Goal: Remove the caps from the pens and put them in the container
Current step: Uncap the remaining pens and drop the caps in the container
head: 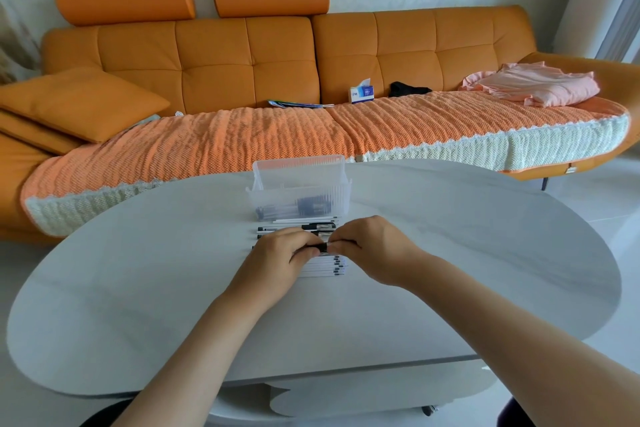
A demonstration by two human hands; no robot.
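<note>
A row of white pens with black caps [304,228] lies on the grey table [173,288], just in front of a clear plastic container [299,180]. Several pens lie inside the container. My left hand [277,255] and my right hand [372,248] meet over the row, and both grip one pen [320,247] between them. My left hand holds the barrel end. My right hand pinches the capped end. More pens show under and below my hands, partly hidden.
An orange sofa [242,55] with a woven cover runs behind the table. On it lie a tissue box [361,92], a pink cloth [533,83], a dark item and some papers. The table's near edge curves below my forearms.
</note>
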